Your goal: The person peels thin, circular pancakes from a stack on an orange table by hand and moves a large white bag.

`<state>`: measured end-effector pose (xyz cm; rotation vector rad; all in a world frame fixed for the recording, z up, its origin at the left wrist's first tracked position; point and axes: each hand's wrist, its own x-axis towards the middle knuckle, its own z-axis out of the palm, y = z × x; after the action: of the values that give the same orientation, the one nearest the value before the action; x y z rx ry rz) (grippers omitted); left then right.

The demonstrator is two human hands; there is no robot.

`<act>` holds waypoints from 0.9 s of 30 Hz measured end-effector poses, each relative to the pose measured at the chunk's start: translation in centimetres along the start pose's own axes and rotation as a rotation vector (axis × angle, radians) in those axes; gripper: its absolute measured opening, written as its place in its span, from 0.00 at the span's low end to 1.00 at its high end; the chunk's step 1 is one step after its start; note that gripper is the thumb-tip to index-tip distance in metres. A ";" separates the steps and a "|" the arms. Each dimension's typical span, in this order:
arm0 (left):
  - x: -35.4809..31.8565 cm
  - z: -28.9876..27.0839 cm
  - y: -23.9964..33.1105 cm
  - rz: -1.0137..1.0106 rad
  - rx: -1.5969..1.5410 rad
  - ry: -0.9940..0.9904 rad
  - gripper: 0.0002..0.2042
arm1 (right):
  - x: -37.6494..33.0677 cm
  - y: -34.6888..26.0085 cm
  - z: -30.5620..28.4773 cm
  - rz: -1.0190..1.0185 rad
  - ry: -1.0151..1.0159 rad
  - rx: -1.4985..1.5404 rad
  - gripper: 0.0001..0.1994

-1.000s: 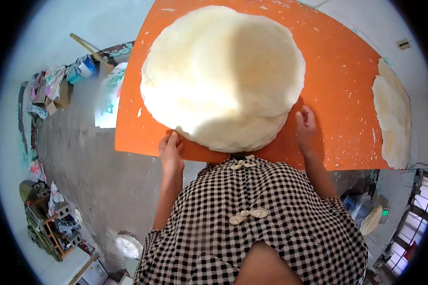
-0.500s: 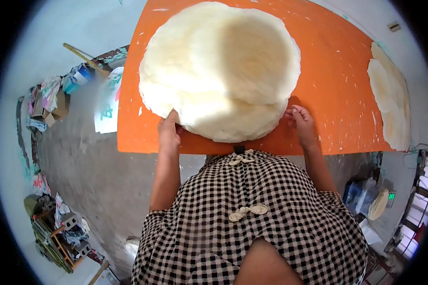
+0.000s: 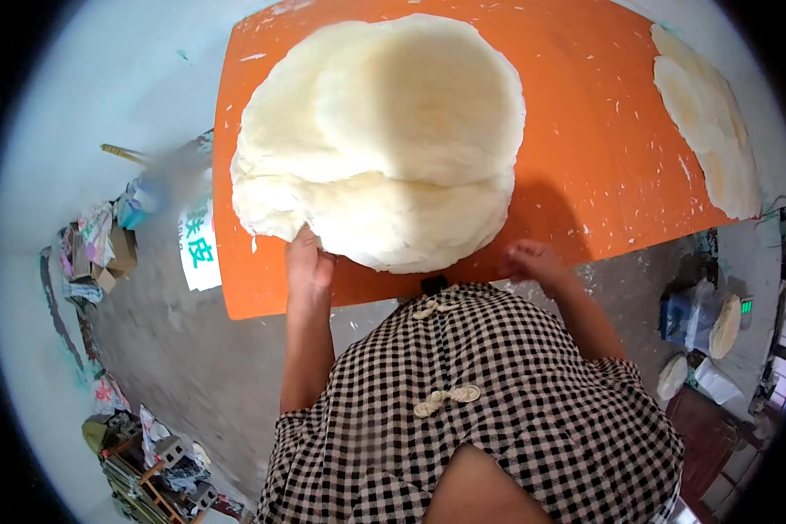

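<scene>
A stack of large, round, thin cream-coloured sheets (image 3: 367, 223), like flatbread or dough skins, lies on the orange table. Its edges are uneven, and a fold or step runs across its near half. At the near left edge, my left hand (image 3: 307, 262) is closed, pinching the rim of a sheet between thumb and fingers. My right hand (image 3: 537, 265) hovers by the table's near edge, just right of the stack and apart from it. Its fingers are loosely bent and somewhat apart, with nothing visible in them.
The orange table (image 3: 594, 175) carries pale scraps. More cream sheets (image 3: 707, 122) lie at its far right end. A white printed sheet (image 3: 201, 244) hangs by the left edge. Boxes and cloths (image 3: 105, 240) stand along the left wall; a rack (image 3: 153, 476) sits lower left.
The view has turned, so the table appears tilted and the stack further left. My right hand has drawn back toward the table's near edge. My left hand keeps its pinch on the rim.
</scene>
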<state>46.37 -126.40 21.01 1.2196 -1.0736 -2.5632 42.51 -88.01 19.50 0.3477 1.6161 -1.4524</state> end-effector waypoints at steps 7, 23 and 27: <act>-6.5 11.0 2.2 0.163 0.242 0.197 0.10 | 6.4 -2.0 7.8 0.224 -0.243 0.691 0.11; -12.3 15.9 4.0 0.069 0.969 -0.389 0.14 | 15.5 -8.8 7.7 -0.089 -0.256 0.846 0.14; -5.9 24.0 1.6 0.878 1.418 -0.409 0.25 | 12.7 -11.7 6.4 -0.239 -0.246 0.664 0.15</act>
<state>32.87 -112.11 36.07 0.0207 -2.8162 -1.1665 29.88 -101.28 18.04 0.3337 0.9691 -2.1122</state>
